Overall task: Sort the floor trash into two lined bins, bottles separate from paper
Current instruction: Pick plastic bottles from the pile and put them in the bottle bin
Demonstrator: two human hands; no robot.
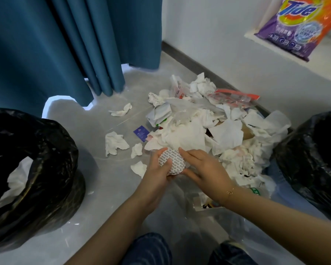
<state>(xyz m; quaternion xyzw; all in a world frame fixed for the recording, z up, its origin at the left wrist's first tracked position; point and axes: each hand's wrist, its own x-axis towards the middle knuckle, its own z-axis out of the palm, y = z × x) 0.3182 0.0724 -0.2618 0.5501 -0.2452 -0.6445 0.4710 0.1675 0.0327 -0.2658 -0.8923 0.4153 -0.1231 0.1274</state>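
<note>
1. Head view: left hand (157, 169) and right hand (203, 169) both grip a round printed paper item (173, 163), fingers curled on it, at 6 o'clock of the trash pile (208, 127).
2. Left bin (36, 169), 9 o'clock, holds some paper; right bin (313, 159), 3 o'clock, contents hidden.
3. Most trash unsorted; early stage.

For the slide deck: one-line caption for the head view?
Both hands grip a printed round lid between two black-lined bins.
</note>
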